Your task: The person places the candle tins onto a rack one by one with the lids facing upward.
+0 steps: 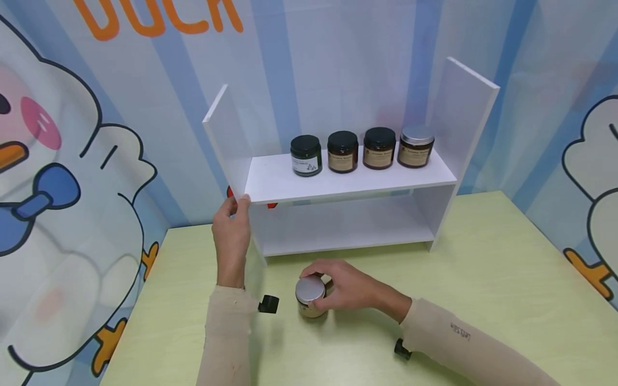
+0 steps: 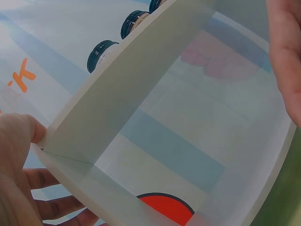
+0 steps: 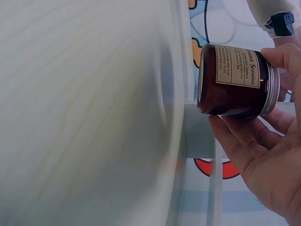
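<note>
My right hand (image 1: 351, 285) grips a scented candle jar (image 1: 309, 290) with a silver lid, thumb and fingers on opposite sides. In the right wrist view, the candle jar (image 3: 235, 80) is dark brown with a tan label. It is over the table in front of the shelf; I cannot tell whether its base touches the wood. At the shelf's left side, my left hand (image 1: 232, 236) holds the white two-tier shelf (image 1: 272, 185). In the left wrist view, the thumb (image 2: 37, 129) lies on its front edge and the other fingers reach round the outer side panel.
On the upper tier stand a black-lidded jar with a white label (image 1: 306, 155), two black-lidded jars with tan labels (image 1: 343, 151), and a silver-lidded jar (image 1: 416, 146) at right. A pale yellow table (image 1: 483, 268) bears the shelf. Behind hangs a striped cartoon backdrop (image 1: 270, 64).
</note>
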